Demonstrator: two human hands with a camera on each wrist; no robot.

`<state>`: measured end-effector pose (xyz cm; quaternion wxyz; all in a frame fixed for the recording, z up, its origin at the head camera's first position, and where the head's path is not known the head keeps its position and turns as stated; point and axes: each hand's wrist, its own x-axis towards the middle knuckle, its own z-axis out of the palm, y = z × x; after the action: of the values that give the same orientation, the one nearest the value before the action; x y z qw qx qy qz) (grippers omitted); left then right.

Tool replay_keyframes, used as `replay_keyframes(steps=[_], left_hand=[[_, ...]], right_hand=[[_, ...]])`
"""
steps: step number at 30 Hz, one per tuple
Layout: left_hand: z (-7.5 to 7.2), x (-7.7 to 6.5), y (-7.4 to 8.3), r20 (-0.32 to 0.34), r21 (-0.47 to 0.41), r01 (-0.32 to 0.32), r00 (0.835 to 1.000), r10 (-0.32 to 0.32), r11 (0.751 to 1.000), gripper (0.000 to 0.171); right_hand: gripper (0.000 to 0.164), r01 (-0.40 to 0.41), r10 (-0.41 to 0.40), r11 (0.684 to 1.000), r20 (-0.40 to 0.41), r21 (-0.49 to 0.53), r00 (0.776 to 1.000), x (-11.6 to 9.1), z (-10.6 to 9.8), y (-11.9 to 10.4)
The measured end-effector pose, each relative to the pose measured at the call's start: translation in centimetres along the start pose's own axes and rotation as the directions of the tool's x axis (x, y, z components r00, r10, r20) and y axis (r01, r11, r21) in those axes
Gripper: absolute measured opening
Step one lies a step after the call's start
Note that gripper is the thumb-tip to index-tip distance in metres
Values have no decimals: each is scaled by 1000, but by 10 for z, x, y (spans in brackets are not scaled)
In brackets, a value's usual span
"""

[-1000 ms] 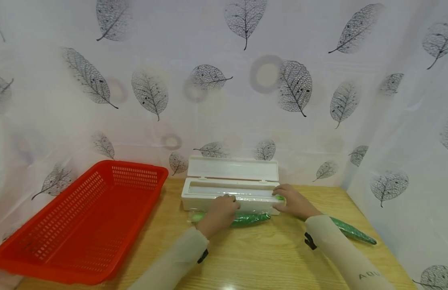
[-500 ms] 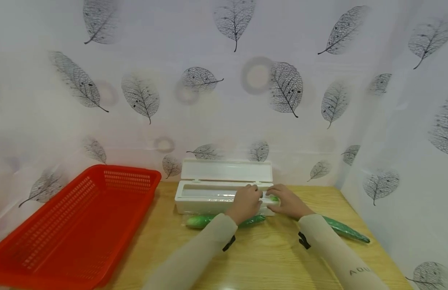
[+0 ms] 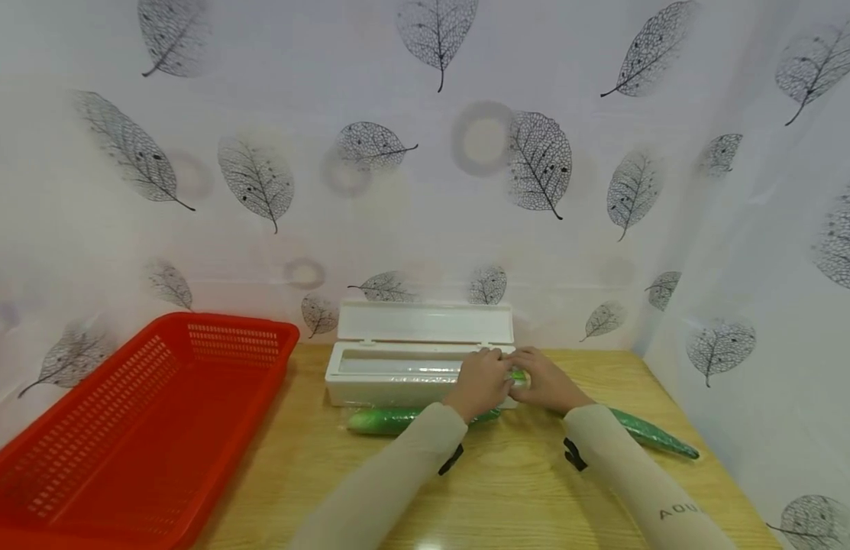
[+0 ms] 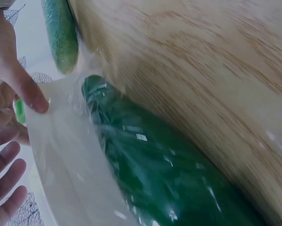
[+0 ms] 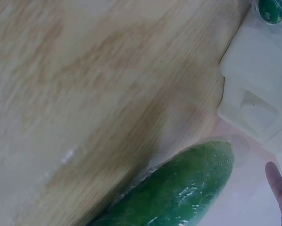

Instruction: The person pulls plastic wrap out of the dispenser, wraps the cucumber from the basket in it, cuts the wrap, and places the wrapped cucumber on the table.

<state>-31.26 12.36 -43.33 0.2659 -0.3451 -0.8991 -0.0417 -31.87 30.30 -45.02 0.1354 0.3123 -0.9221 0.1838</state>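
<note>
In the head view, a white cling film dispenser box stands with its lid up, a film roll inside. My right hand grips its right end, thumb on the front wall, beside a small green slide cutter. My left hand is right beside it, near the same cutter. Its fingers are loosely spread in the left wrist view; whether its thumb touches the cutter is hidden. A film-wrapped cucumber lies along the box's front. Another wrapped cucumber lies right of the box, partly behind my right arm.
A large red plastic basket stands on the left of the wooden table. Behind the box hangs a pale curtain with leaf prints, and it also borders the right side.
My left hand has moved right along the dispenser box until it is beside my right hand. The right hand stays at the box's right end. The head view has shifted slightly.
</note>
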Motion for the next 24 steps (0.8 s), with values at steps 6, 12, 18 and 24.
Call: replay_keyframes(steps=[6,12,18,24], left_hand=[[-1,7,8,54,13,55,997,-55,998,21],[-2,11,8,118,26,71,990,-74,997,23],[2,10,1,123,31,45,991,-49,999,30],[2,7,-5,144,21,45,988,-48,999,31]], right_hand=[[43,11,-11,1000,-6,18,1000,0,1,1],[42,20,-20,1000,-14,-7,1000,0,2,4],[47,22,-24,998,-22,-60,999,0,0,3],[47,-14,16,998,22,-57,1000,1,-1,-1]])
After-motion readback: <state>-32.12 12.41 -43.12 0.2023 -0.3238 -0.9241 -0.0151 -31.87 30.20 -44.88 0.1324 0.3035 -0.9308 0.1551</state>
